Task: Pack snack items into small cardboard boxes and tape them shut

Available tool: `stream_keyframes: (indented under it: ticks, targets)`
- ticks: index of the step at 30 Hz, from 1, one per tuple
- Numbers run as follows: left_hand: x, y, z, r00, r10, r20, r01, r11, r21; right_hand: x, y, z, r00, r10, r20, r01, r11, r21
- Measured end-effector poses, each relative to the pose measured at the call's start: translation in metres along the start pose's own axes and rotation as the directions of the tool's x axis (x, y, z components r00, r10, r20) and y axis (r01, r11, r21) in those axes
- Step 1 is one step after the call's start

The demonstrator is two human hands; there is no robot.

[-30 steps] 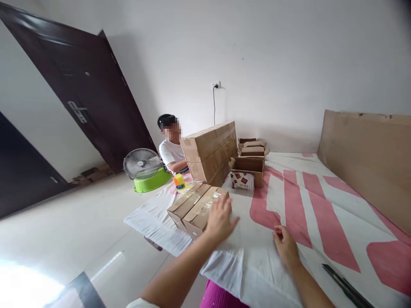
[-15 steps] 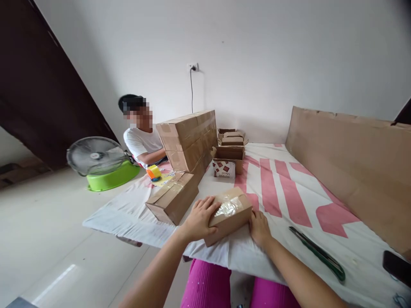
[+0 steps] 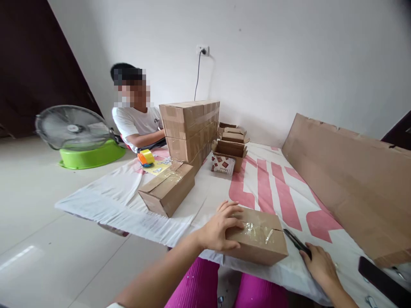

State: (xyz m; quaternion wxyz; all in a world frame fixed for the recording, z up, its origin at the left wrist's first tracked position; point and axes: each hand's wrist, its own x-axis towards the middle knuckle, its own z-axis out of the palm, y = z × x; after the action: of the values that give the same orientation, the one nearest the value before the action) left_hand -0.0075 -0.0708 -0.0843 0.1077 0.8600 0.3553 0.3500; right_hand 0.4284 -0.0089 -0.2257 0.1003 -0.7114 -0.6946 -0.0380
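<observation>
A taped cardboard box (image 3: 261, 233) lies near the table's front edge, with clear tape across its top seam. My left hand (image 3: 223, 226) grips its left end, thumb at the near side and fingers curved over the top. To the right of the box, my right hand (image 3: 319, 261) is closed around the green handle of a box cutter (image 3: 297, 243). The cutter's front end points toward the box's right end, and its handle is partly hidden by my fingers.
Left of centre sits another taped box (image 3: 168, 188), before a stack of boxes (image 3: 192, 124). Behind are open cartons (image 3: 229, 149) and a printed pack (image 3: 222, 164). A tape dispenser (image 3: 146, 158), a phone (image 3: 382, 280), a cardboard sheet (image 3: 346, 184) and a seated person (image 3: 138, 124) are also around.
My right hand has left the box and taken hold of the box cutter on the table. The box has shifted right and turned, with my left hand still on it.
</observation>
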Motion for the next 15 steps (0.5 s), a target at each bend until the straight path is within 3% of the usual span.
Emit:
stream_keyframes:
  ticks: [1, 3, 5, 7, 10, 13, 15]
  targets:
    - [-0.006, -0.001, 0.009, 0.988, -0.010, -0.154, 0.014, 1.000, 0.027, -0.002, 0.005, 0.002, 1.000, -0.019, 0.005, 0.019, 1.000, -0.006]
    - [-0.020, -0.001, 0.028, 0.905, -0.035, -0.423, 0.086, 0.991, 0.102, -0.002, 0.009, 0.001, 0.997, -0.065, -0.044, 0.066, 0.998, 0.013]
    - [-0.034, 0.000, 0.044, 0.825, -0.052, -0.563, 0.167, 0.974, 0.154, 0.003, 0.009, -0.008, 0.991, -0.066, -0.114, 0.073, 0.996, 0.060]
    - [-0.043, 0.001, 0.055, 0.795, -0.092, -0.599, 0.213, 0.968, 0.134, 0.015, 0.004, -0.024, 0.988, -0.023, -0.152, 0.043, 0.991, 0.125]
    - [-0.046, 0.001, 0.065, 0.787, -0.166, -0.594, 0.231, 0.972, 0.034, 0.035, -0.014, -0.044, 0.998, -0.014, -0.063, 0.024, 0.988, 0.153]
    - [-0.044, -0.001, 0.067, 0.784, -0.183, -0.594, 0.226, 0.974, -0.001, 0.039, -0.042, -0.043, 0.990, -0.112, 0.082, 0.100, 0.986, 0.136]
    - [-0.046, -0.003, 0.067, 0.784, -0.189, -0.591, 0.228, 0.974, -0.008, 0.032, -0.058, -0.033, 0.986, -0.124, 0.114, 0.108, 0.985, 0.136]
